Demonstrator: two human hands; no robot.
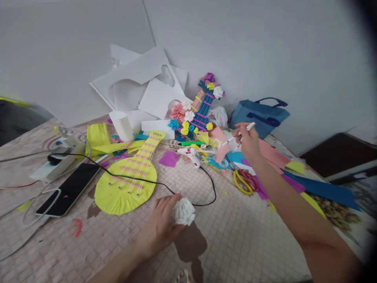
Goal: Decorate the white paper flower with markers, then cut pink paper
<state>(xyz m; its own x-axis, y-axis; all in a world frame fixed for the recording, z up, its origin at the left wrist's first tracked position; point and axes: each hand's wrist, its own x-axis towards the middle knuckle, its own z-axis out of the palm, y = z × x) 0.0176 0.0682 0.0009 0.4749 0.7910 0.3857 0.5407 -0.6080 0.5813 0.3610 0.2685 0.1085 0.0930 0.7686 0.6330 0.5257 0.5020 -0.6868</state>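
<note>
Just above the pale, grid-patterned tabletop [241, 236], the left hand [161, 223] grips a white, ruffled paper flower [184, 212] at its fingertips, the petals facing right of the thumb. Farther forward and to its right, the right hand [249, 142] is closed around a slim white pen-like stick [251, 126], whose thin end points left, away from the palm. Ahead and left of the left hand lies a yellow paper-covered guitar shape [125, 196] with pink strips and pale strings. Between the two hands, farther forward, rests a white glue gun [192, 156]; its black cable [215, 189] curves back toward the flower. Just below the right hand sit scissors with yellow and red handles [245, 191]. Beyond both hands leans a blue guitar shape [203, 112] with purple strips, and past the right hand's fingers stands a blue bag [250, 114] with dark handles
</note>
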